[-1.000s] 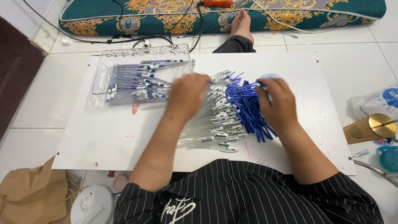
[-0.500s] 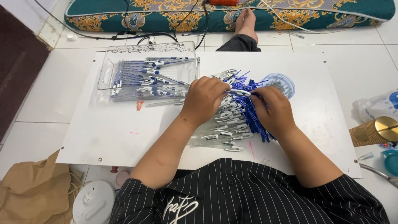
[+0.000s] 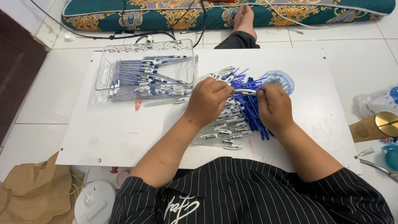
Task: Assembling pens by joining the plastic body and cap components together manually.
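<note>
Looking down from the head camera, the only view, both hands meet over a white board [image 3: 124, 137] that lies on the tiled floor and serves as a low bench. The left hand [image 3: 209, 101] and the right hand [image 3: 273, 105] are both closed in a pinch on one pen part [image 3: 245, 92], a short white-and-blue piece held level between the fingertips, just above the heaps, so each hand has an end to work on.

Under and between the hands lie two loose piles, kept within easy reach: blue refills [image 3: 251, 110] fanned out toward the right hand, and clear pen barrels [image 3: 222, 132] with clips spread toward the person's body. A small clear round lid [image 3: 280, 79] holding tiny parts sits just beyond the right hand.

Well to the left, a clear plastic tray [image 3: 145, 47] holds pens [image 3: 145, 79] laid roughly parallel, apart from the loose piles. A few more lie on the board just beside the tray's near edge.

Beyond the board lies a patterned mattress [image 3: 124, 14] with black cables [image 3: 124, 35] beside it.
</note>
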